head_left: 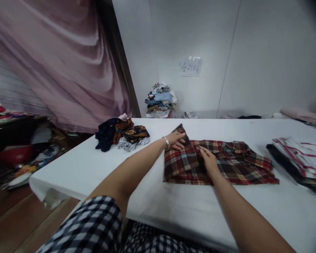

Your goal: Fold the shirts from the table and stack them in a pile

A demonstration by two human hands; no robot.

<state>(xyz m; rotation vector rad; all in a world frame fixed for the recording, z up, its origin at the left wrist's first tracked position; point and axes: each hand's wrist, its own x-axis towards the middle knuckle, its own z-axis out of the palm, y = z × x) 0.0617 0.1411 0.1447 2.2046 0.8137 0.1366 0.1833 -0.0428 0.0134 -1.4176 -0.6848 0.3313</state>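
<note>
A red, brown and cream plaid shirt (234, 163) lies lengthwise on the white table, its left end folded over toward the right. My left hand (177, 140), with a silver bracelet at the wrist, rests on that folded part with fingers stretched out and a little apart. At the fold's right edge my right hand (208, 160) has its fingers closed on the shirt's fabric. The far corner of the folded part sticks up past my left hand. The collar end of the shirt lies flat to the right.
On the white table (100, 172), a loose heap of dark clothes (107, 135) lies at the left. A stack of folded garments (302, 158) stands at the right. Against the back wall rises a taller clothes pile (160, 100). A pink curtain (76, 63) hangs at the left.
</note>
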